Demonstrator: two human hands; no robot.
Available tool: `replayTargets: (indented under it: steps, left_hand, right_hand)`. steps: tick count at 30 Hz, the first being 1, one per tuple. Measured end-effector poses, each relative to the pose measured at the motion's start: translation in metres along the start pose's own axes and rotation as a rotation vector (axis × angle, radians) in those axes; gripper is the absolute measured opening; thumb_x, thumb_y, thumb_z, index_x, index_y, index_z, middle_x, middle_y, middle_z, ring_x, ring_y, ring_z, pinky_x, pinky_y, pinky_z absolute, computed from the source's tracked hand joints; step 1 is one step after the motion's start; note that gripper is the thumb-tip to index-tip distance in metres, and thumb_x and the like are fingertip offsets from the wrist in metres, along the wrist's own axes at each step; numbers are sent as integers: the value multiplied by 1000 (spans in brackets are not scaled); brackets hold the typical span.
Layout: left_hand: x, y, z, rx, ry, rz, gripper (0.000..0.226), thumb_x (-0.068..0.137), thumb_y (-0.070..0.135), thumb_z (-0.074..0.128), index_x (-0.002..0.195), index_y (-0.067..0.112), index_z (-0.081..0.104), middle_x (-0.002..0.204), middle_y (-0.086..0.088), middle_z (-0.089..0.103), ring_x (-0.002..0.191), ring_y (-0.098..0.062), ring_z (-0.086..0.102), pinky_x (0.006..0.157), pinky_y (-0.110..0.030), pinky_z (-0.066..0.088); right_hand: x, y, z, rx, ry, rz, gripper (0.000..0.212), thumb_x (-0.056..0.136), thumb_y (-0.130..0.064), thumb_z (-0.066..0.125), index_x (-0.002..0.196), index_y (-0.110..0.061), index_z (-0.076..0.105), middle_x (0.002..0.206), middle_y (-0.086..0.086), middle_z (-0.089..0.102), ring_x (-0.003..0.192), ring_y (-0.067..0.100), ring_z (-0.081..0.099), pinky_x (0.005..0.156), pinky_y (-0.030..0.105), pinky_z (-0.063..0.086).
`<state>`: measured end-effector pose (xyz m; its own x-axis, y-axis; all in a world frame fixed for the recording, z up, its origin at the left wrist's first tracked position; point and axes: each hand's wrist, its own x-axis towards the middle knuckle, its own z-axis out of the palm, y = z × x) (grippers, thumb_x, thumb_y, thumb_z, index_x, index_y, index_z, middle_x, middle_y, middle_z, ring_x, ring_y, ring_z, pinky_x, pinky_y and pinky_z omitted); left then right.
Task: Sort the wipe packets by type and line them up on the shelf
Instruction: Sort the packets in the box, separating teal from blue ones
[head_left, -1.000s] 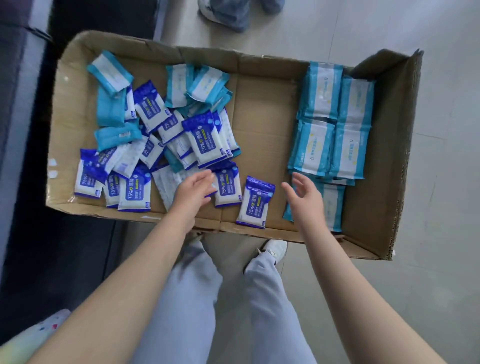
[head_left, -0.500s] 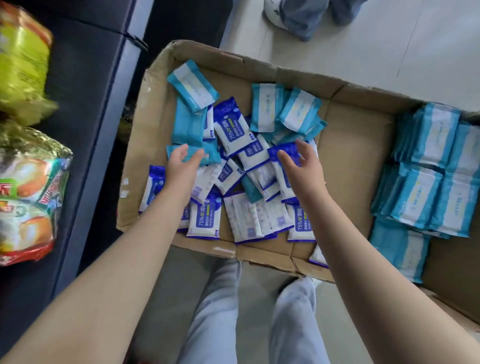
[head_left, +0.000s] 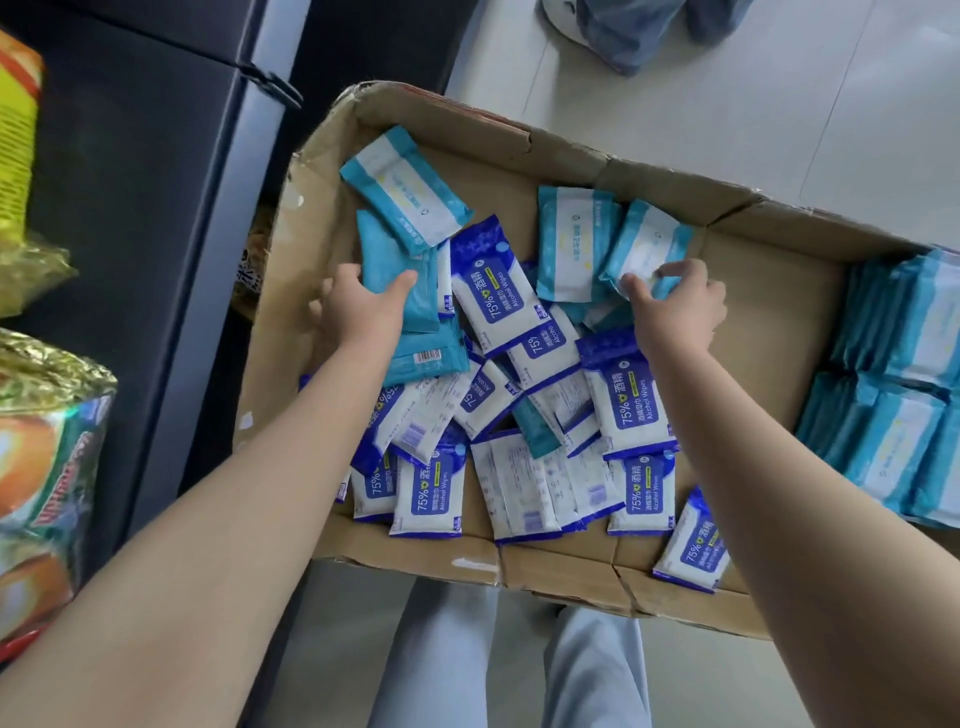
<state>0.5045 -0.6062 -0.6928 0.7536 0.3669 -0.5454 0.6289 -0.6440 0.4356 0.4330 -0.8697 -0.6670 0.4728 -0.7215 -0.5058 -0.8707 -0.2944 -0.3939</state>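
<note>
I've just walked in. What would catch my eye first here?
A cardboard box full of wipe packets: a jumbled heap of dark-blue ones in its middle and neat light-blue stacks at its right end. Both hands reach into the heap's far side, the left hand gripping a teal packet and the right hand pinching a white-faced packet.
</note>
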Motion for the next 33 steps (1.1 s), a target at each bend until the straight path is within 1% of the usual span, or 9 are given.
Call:
replayTargets:
  steps: [3,7,11,13,15,18,24,29,33]
  left_hand:
    - [-11,-1,-6,-198,-16,-30,35,86,37,70,105,14,52,117,-4,55,106,-24,58,86,-38,50]
    - [-43,-5,-23,-484,-64,-121,26,95,26,62,107,14,42,104,1,60,87,-13,63,63,-26,49]
    - [-81,-12,-28,-601,-113,-107,19,96,23,62,108,22,48,106,6,63,95,-9,65,73,-26,54]
    - [-99,-12,-23,-632,-155,-92,11,98,23,58,107,23,52,106,8,65,96,-8,66,74,-25,53]
    - [-119,-6,-15,-620,-190,-93,15,100,25,54,113,18,56,106,7,67,95,-7,66,73,-24,52]
    - [-152,3,2,-638,-256,-125,17,101,24,51,115,18,59,106,5,67,97,-11,65,78,-29,53]
    - [-246,9,53,-560,-410,-115,18,101,17,47,115,21,58,108,5,66,94,-6,63,72,-24,50]
    - [-330,-1,110,-446,-604,-136,17,103,14,44,114,18,56,105,7,66,90,-3,62,72,-20,52]
    - [-380,-1,158,-298,-750,-130,15,103,13,45,115,16,53,105,6,64,88,-4,63,64,-17,51]
  right_hand:
    - [3,-3,2,100,14,29,50,83,-33,76,120,-11,51,131,7,44,104,20,50,82,27,36]
    - [3,-11,0,447,-29,281,67,76,-24,84,128,-14,43,116,0,47,99,18,54,86,30,51]
    - [-4,-5,-9,705,-117,368,51,79,-15,82,123,-9,57,121,7,63,100,20,66,86,28,57]
    - [-15,5,-17,763,-195,316,31,86,-17,76,113,-7,65,113,7,70,85,16,68,68,18,56]
    - [-28,20,-28,851,-231,308,35,89,-20,72,118,-2,64,108,8,71,72,11,63,55,14,50]
    - [-53,50,-55,1009,-262,318,26,94,-9,64,118,2,62,100,12,70,77,17,67,64,20,56]
    - [-98,155,-119,957,-220,361,17,90,-12,69,107,-9,71,102,12,75,89,23,70,79,31,59]
    - [-121,261,-180,786,-96,442,12,90,-16,70,102,-16,73,104,6,75,92,17,70,79,27,57]
    - [-114,323,-213,675,-88,467,20,91,-12,70,110,-8,69,106,5,73,95,19,70,83,31,56]
